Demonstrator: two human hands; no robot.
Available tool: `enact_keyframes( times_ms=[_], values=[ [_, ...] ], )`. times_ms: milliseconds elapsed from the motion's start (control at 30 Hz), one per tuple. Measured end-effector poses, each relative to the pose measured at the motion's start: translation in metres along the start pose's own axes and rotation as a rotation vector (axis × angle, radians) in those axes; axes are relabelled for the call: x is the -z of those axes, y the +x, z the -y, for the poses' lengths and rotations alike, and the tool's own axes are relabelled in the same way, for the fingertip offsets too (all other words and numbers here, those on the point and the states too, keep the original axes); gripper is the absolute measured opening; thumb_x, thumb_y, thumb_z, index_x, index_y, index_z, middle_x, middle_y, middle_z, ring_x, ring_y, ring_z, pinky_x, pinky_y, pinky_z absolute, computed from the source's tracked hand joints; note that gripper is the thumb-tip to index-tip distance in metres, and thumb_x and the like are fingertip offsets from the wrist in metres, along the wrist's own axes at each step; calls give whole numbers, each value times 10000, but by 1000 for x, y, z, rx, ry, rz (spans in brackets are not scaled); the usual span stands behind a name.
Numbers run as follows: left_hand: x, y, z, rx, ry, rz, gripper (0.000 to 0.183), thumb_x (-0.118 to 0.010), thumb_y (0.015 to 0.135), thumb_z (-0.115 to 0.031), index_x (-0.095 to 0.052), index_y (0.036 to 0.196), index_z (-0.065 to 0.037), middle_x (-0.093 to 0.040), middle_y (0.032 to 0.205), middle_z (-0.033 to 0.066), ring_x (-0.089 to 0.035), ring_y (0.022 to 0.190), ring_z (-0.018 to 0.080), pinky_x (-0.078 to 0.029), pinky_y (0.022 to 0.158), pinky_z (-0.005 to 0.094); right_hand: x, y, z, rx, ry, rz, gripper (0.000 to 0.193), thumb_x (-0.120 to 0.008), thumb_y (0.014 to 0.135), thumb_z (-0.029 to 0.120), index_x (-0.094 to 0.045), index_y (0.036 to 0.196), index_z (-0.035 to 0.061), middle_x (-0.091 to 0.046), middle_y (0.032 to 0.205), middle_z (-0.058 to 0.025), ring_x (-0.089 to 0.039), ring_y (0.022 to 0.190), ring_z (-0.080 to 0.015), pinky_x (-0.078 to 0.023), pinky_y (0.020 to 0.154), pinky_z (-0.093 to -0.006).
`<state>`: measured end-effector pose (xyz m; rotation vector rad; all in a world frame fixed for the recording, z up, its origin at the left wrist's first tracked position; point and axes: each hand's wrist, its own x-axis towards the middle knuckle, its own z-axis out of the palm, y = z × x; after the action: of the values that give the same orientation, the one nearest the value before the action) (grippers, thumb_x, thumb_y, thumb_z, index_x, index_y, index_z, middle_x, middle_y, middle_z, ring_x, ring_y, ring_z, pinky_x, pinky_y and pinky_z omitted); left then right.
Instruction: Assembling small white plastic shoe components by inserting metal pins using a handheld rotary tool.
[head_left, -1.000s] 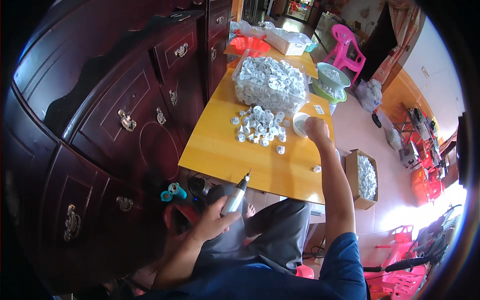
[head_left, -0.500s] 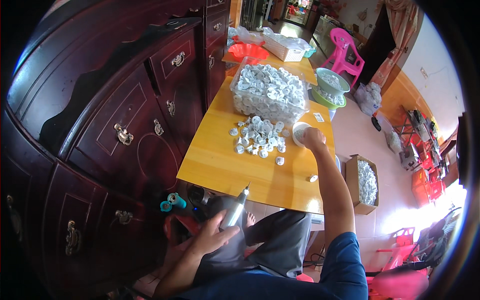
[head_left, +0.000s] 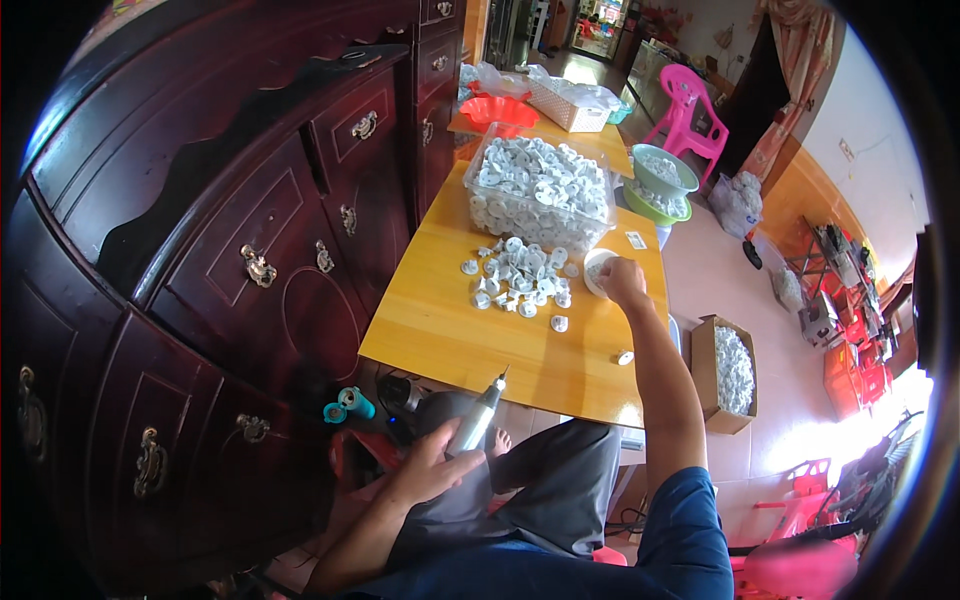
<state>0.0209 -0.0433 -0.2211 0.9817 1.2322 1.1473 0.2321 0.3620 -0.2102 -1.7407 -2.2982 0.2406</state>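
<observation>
My left hand (head_left: 432, 468) is wrapped round a silver, pen-shaped electric screwdriver (head_left: 474, 424), held over my lap with its thin bit pointing up toward the table's near edge. My right hand (head_left: 625, 281) reaches across the table with its fingers bunched inside a small white bowl (head_left: 588, 262). Whatever the fingertips pinch is hidden, and the bowl's small contents are too tiny to name. Left of the bowl lies a loose pile of white round plastic parts (head_left: 520, 274). One similar part (head_left: 559, 323) sits apart in front of the pile, another (head_left: 625, 357) beside my right forearm.
A clear bin (head_left: 540, 215) heaped with white parts stands behind the pile on the yellow wooden table (head_left: 430, 345). Dark cabinets (head_left: 250, 220) line the left. On the right are stacked basins (head_left: 662, 172), a cardboard box (head_left: 707, 385) of parts and a pink chair (head_left: 690, 115).
The view has shifted slightly. My right hand stays at the bowl, and the screwdriver in my left hand has barely moved.
</observation>
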Motion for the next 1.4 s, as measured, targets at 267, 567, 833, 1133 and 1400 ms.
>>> enact_keyframes(
  times_ms=[267, 567, 833, 1133, 1400],
  values=[
    [-1, -1, 3, -8, -5, -1, 451, -652, 889, -177, -514, 1293, -31, -611, 869, 10, -519, 564, 43, -442, 501, 204, -5, -5, -3, 38, 69, -150, 162, -637, 810, 161, -750, 924, 144, -708, 883, -167, -691, 844, -345, -540, 794, -436],
    [-7, 0, -3, -39, -11, 44, 415, -652, 891, -179, -536, 1268, -49, -618, 858, -6, -517, 569, 36, -428, 494, 205, 7, -29, -6, -2, 487, -277, 142, -630, 876, 151, -708, 966, 76, -703, 841, -104, -668, 734, -225, -525, 681, -344],
    [-11, -3, -6, -94, 1, 32, 343, -633, 904, -153, -563, 1227, -60, -653, 933, -20, -514, 605, 17, -417, 505, 199, -6, -140, 50, -130, 1561, 33, 143, -622, 946, 124, -643, 1059, 38, -635, 878, -4, -548, 656, -60, -458, 598, -191],
    [-17, -6, -10, -68, 45, 44, 392, -655, 885, -123, -544, 1240, 1, -658, 1032, 31, -609, 969, 105, -479, 897, 292, -40, -208, 84, -175, 1792, 320, 39, -642, 933, 100, -632, 965, 78, -643, 888, -6, -615, 721, -87, -525, 649, -199],
    [-15, -6, -12, -107, 131, 29, 301, -651, 889, -154, -584, 1149, -18, -661, 966, 35, -626, 917, 115, -491, 852, 296, -45, -210, 85, -119, 1911, 461, 37, -631, 926, 55, -640, 961, 61, -632, 857, -20, -631, 750, -123, -547, 671, -225]
  ],
)
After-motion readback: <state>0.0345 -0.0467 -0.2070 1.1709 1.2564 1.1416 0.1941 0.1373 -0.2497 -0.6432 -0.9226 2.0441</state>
